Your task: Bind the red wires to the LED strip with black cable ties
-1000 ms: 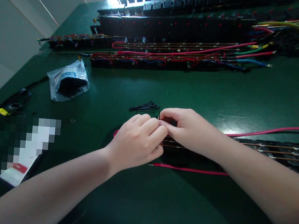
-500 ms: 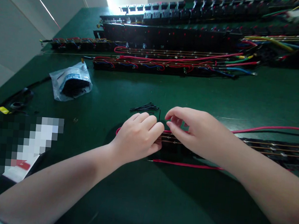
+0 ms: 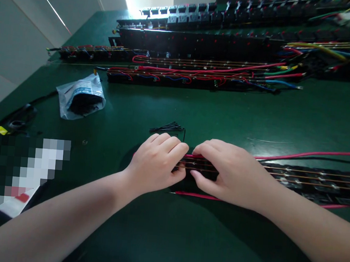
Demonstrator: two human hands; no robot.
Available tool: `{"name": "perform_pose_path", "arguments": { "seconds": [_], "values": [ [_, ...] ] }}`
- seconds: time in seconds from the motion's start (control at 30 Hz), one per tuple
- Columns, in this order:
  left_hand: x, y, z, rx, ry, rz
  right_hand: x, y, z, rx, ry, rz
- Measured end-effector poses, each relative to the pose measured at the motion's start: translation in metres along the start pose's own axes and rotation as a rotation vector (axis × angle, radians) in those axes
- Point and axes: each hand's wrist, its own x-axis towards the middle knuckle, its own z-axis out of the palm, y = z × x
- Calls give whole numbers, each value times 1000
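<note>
The black strip [image 3: 295, 179], long and lined with thin copper wires, lies across the worktop [image 3: 224, 118] in front of me, its left end under my hands. My left hand [image 3: 157, 164] is curled over that end with the fingers bent down onto it. My right hand [image 3: 230, 175] sits just beside it, fingers on top and thumb at the near edge. Both are closed narrow on the strip, though I cannot tell whether anything small is pinched at the fingertips. A far red wire [image 3: 312, 154] runs along the far edge and a near red wire [image 3: 197, 195] lies loose on my side. I think pressing too hard could bend the copper wires, or the far wire could slip out from under my fingers. My own knuckles hide the end I am working on. Just beyond them lies a loose bundle of cable ties [image 3: 167, 127]. A bag of ties [image 3: 81, 95] sits farther left, and the other wired strips [image 3: 197, 78] lie well apart at the back.
</note>
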Motion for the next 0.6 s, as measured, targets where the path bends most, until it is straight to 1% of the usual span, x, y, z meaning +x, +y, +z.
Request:
{"name": "perform_pose_path", "arguments": {
  "seconds": [0.23, 0.53, 0.6],
  "values": [
    [1, -1, -1, -33, -14, -10, -1, 2, 4, -31, 13, -13],
    [2, -2, -1, -34, 14, 0, -1, 4, 1, -30, -4, -15],
    [4, -3, -3, -51, -10, 11, -1, 4, 1, -25, -5, -10]
  ]
}}
